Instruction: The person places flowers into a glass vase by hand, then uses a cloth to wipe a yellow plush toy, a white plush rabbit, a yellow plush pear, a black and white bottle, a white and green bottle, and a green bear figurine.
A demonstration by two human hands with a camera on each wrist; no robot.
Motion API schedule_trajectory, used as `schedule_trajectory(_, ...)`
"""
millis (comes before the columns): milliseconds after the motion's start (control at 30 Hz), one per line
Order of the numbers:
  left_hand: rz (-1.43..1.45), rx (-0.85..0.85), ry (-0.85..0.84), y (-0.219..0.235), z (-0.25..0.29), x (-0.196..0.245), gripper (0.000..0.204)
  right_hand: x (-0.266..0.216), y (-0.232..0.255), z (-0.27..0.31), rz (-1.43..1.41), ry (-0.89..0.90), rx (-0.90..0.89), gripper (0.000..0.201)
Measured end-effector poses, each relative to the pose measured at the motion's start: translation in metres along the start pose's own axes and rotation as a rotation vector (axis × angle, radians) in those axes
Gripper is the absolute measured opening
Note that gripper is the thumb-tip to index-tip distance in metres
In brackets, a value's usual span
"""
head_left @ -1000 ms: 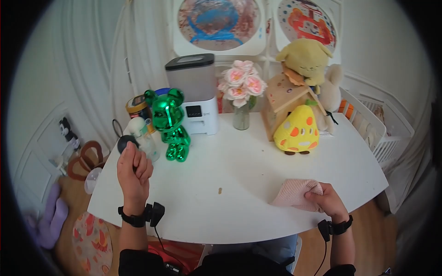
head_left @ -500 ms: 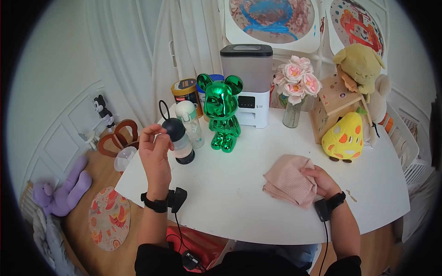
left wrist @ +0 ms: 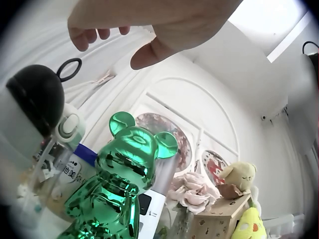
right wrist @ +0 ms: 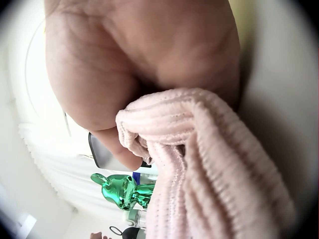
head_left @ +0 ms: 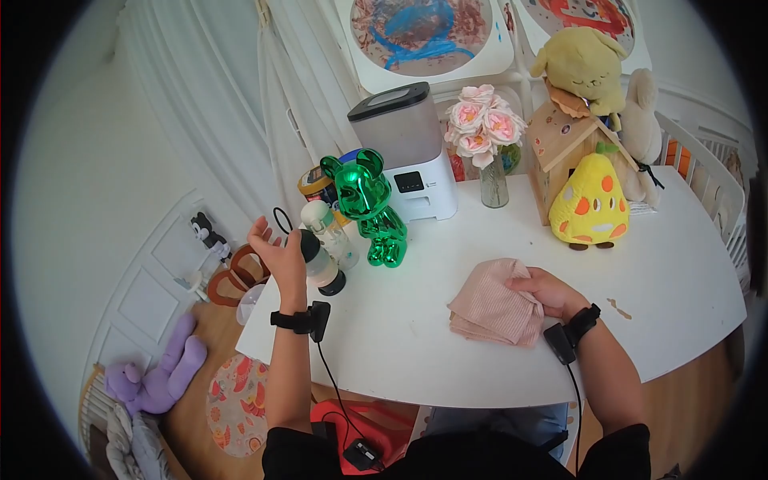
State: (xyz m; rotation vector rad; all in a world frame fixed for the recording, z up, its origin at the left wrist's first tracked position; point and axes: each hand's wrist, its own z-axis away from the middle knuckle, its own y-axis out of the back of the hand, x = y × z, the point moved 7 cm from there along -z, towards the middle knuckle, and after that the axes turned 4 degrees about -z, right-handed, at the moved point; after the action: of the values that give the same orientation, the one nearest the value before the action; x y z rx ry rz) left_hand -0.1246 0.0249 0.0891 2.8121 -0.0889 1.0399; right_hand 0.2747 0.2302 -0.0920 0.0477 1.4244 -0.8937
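My left hand [head_left: 282,260] is raised at the left of the table, beside a bottle with a black domed cap [head_left: 309,246] and loop. In the left wrist view its loosely bent fingers [left wrist: 90,36] and thumb stand apart with nothing between them, off to the side of that bottle [left wrist: 37,97]. A folded pink ribbed cloth [head_left: 494,302] lies on the table at the right. My right hand [head_left: 554,291] pinches its edge, thumb on top. Up close in the right wrist view, the cloth [right wrist: 224,164] comes out from under the palm, which hides some fingertips.
Beside the black-capped bottle are a clear bottle [head_left: 338,240] and a shiny green bear figure [head_left: 372,208]. Behind stand a food dispenser [head_left: 424,180] and a vase of pink flowers [head_left: 494,188]. A yellow pear plush [head_left: 590,204] sits before a wooden house [head_left: 552,152].
The head view has shifted. My left hand, curled near the black cap earlier, has loosened and spread its fingers to the cap's left. The cloth under my right hand lies flatter and more spread.
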Motion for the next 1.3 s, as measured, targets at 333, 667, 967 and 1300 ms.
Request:
schedule_trajectory(333,-0.137,-0.296,0.193,-0.015,0.007,-0.076,0.099,0.004,0.002,-0.005,0.065,0.016,-0.050,0.045)
schedule_trajectory(667,-0.075,-0.256,0.193,0.003,0.026,-0.077,0.080,0.002,-0.001,-0.002,0.070,0.015,-0.057,0.046)
schedule_trajectory(967,0.804,-0.685,0.394,-0.055,0.096,0.061,0.063,-0.015,-0.006,0.006,-0.094,0.059,-0.031,0.052)
schedule_trajectory(1300,0.907,-1.029,0.558,-0.140,0.196,0.145,0.090,-0.074,-0.131,0.097,1.015,0.855,-0.102,0.073)
